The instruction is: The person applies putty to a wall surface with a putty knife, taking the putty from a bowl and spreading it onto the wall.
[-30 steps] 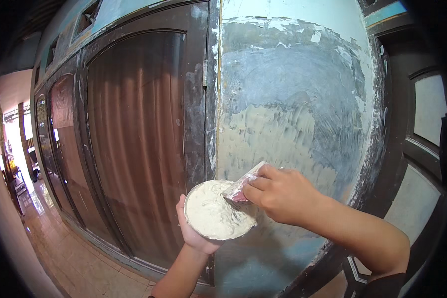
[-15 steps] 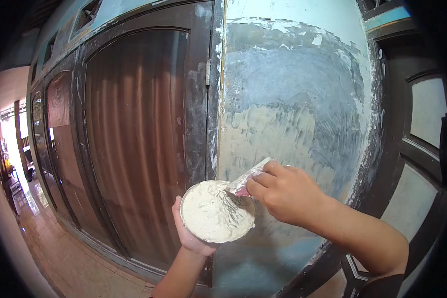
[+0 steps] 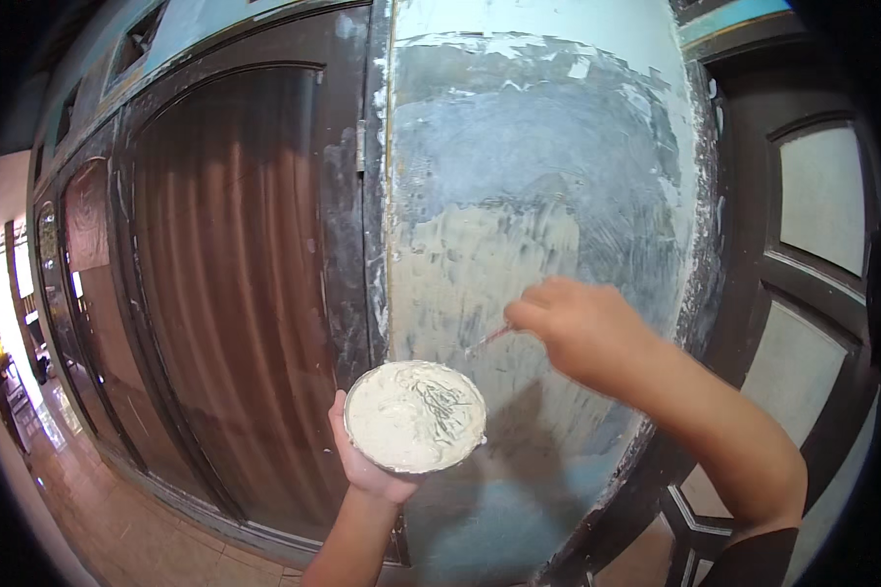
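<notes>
My left hand [image 3: 372, 465] supports a round bowl [image 3: 411, 411] of cream-white paste from below, thumb up along its left side. The paste is ridged and streaked on the right half. My right hand [image 3: 578, 323] is closed on a putty spatula [image 3: 489, 338], seen edge-on above and right of the bowl, in front of the wall panel [image 3: 519, 147]. Whether the blade touches the wall I cannot tell. The panel is grey-blue, with smeared beige paste over its middle and flaking white paint along its top and edges.
A dark wooden door [image 3: 230, 235] with glass and reddish curtain stands left of the panel. At right is another dark wooden frame [image 3: 749, 196] with pale inset panels. At far left, a tiled corridor floor [image 3: 147, 519] leads toward a bright opening.
My right hand has lifted the spatula out of the paste, up and rightward toward the wall. The bowl and left hand sit slightly further left in view, and the whole view has shifted slightly.
</notes>
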A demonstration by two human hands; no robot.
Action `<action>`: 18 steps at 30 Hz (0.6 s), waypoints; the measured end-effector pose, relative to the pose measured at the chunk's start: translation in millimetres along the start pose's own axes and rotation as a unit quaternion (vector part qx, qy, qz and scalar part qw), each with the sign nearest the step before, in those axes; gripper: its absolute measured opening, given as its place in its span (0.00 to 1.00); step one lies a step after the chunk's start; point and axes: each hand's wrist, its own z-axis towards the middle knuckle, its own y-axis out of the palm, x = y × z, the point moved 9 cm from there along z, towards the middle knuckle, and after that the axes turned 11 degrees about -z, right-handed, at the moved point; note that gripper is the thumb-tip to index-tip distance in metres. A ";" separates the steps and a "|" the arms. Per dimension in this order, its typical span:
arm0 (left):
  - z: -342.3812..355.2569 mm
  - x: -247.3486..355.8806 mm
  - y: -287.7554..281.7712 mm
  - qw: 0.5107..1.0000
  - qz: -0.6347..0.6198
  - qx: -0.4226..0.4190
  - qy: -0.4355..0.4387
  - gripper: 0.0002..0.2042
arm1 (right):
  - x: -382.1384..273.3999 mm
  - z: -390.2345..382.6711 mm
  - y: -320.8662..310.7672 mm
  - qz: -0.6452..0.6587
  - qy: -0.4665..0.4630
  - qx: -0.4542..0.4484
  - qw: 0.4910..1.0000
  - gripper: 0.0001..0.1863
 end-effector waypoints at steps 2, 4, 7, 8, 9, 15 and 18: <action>-0.1 -8.7 -1.6 1.000 0.018 0.011 -0.019 0.42 | 32.3 5.2 -7.9 0.019 0.027 0.009 0.999 0.06; -0.1 -11.5 -5.8 1.000 0.019 0.017 -0.015 0.42 | 71.1 9.4 -20.3 0.063 0.070 0.014 0.995 0.05; 1.2 -11.9 -10.0 0.999 0.033 0.030 0.008 0.41 | 127.0 10.5 -42.2 0.072 0.154 0.001 0.985 0.06; 2.3 -12.9 -12.3 0.999 0.029 0.029 0.005 0.41 | 145.1 8.3 -52.5 0.050 0.180 0.009 0.982 0.07; 3.6 -14.0 -14.2 0.999 0.024 0.029 0.004 0.41 | 162.9 5.9 -60.2 0.028 0.205 0.018 0.978 0.09; 12.6 -33.6 21.1 0.999 0.027 -0.030 0.005 0.42 | 244.8 -2.5 -44.5 -0.019 0.267 -0.017 0.963 0.13; 10.8 -43.7 17.6 0.998 0.043 0.024 0.048 0.41 | 264.6 -5.3 -12.9 -0.028 0.268 -0.068 0.961 0.16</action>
